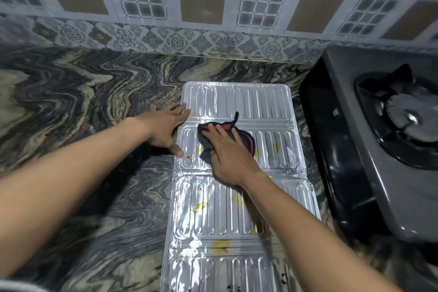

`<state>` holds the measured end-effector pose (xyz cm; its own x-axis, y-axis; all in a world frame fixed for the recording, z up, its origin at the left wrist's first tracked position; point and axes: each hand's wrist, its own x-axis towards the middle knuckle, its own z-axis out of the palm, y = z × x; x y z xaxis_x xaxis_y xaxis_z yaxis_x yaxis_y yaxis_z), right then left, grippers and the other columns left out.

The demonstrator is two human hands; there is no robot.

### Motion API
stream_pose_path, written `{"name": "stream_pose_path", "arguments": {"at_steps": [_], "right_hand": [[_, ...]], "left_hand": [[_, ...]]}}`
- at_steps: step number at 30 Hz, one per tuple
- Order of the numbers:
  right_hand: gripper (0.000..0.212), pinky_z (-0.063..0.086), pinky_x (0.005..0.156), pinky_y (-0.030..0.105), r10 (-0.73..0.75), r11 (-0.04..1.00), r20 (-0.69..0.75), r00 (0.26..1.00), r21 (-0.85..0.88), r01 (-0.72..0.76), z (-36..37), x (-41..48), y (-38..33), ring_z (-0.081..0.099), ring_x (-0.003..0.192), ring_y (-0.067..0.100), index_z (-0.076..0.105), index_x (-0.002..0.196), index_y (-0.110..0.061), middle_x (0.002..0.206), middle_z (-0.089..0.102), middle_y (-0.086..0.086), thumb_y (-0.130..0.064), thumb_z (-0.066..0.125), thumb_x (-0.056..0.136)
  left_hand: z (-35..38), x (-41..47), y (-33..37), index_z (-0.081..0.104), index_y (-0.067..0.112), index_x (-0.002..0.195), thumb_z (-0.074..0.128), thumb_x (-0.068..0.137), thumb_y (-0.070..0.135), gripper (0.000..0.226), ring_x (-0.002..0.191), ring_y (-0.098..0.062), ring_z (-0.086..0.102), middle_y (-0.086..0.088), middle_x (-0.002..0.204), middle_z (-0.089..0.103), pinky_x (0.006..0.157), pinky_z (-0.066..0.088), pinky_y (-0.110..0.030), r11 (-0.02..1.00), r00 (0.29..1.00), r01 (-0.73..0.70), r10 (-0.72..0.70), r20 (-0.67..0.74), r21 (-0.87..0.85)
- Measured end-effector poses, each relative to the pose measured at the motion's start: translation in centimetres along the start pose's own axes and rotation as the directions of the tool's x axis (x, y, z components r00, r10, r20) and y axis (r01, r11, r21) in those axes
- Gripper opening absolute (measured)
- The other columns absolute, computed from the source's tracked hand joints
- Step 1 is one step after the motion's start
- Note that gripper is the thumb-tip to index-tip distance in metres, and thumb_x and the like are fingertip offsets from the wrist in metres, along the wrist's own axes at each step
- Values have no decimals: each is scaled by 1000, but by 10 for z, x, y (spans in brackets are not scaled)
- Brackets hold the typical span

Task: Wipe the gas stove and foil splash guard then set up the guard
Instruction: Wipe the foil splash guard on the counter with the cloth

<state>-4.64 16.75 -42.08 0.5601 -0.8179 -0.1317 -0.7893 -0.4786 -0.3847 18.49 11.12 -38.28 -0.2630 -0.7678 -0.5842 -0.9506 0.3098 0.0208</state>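
The ribbed foil splash guard (pixel 248 102) lies flat on the marble counter, unfolded towards me, with yellow and dark stains on its near panels. My left hand (pixel 166 128) rests flat on the guard's left edge, fingers straight. My right hand (pixel 227 154) presses a dark cloth with red trim (pixel 247 140) onto the middle panel, fingers spread over it. The gas stove (pixel 355 125) stands to the right of the guard, one burner (pixel 407 116) in view.
The swirled marble counter (pixel 83 92) stretches to the left and behind the guard. A patterned tile wall (pixel 201 7) rises at the back. A narrow strip of counter separates the guard from the stove's dark side.
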Motion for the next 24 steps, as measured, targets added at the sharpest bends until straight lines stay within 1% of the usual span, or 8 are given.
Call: {"name": "stream_pose_path", "arguments": {"at_steps": [2,4,8,11,15,19,22,24], "right_hand": [[62,-9,122,44,43,999,-17,999,-29,-43,0,-2,4,-4,152,14,16,156,-24,166,3,0,-32,30,97],[61,-9,121,50,159,985,-54,986,-51,-162,-3,-7,12,-9,152,19,14,157,-26,166,-1,2,-38,25,98],[60,-9,118,58,387,918,-89,918,-52,-393,-8,-26,36,-15,151,23,9,157,-26,166,-4,2,-38,21,100],[57,-8,118,58,483,873,-98,870,-19,-487,-13,-42,52,-14,151,24,7,157,-25,166,-4,3,-35,20,102],[56,-7,118,59,551,834,-79,831,35,-550,-17,-57,58,-11,151,28,9,157,-21,166,-3,6,-27,26,104],[61,-3,118,60,542,840,-52,839,64,-539,-17,-72,55,-7,152,29,13,156,-21,166,1,7,-14,34,100],[55,-2,120,57,543,839,-95,834,41,-542,-18,-77,54,-4,152,24,14,156,-23,166,5,3,-26,29,102],[56,-4,120,55,543,839,-116,832,23,-544,-15,-78,55,-4,152,22,13,156,-23,166,5,2,-34,26,103]], "left_hand": [[-1,1,-1,-10,26,156,71,55,80,141,152,-20,-12,9,163,-20,118,10,-64,1000,1000,-5,5,4,-24],[1,1,-2,-11,28,156,71,54,81,142,152,-19,-12,11,162,-21,118,14,-62,999,1000,-13,13,-5,-38],[2,0,-5,-12,29,156,68,50,85,144,152,-18,-11,12,162,-20,121,17,-54,999,1000,-23,23,-5,-37],[3,0,-5,-13,29,156,63,45,89,147,152,-18,-11,10,163,-20,121,17,-53,999,1000,-27,27,-6,-42],[1,-2,-3,-14,29,155,67,53,84,142,152,-19,-11,11,162,-21,121,16,-54,999,1000,-22,22,-8,-33],[1,-2,-3,-11,28,156,68,53,84,142,153,-19,-9,9,163,-19,121,17,-53,999,999,-25,24,-23,-37],[1,-5,-1,-6,24,157,69,53,83,141,153,-20,-2,6,165,-13,122,18,-47,999,996,-43,40,-78,-29],[1,-9,2,-2,24,158,69,55,83,138,153,-20,3,6,165,-10,121,21,-47,998,993,-48,44,-113,-30]]}}
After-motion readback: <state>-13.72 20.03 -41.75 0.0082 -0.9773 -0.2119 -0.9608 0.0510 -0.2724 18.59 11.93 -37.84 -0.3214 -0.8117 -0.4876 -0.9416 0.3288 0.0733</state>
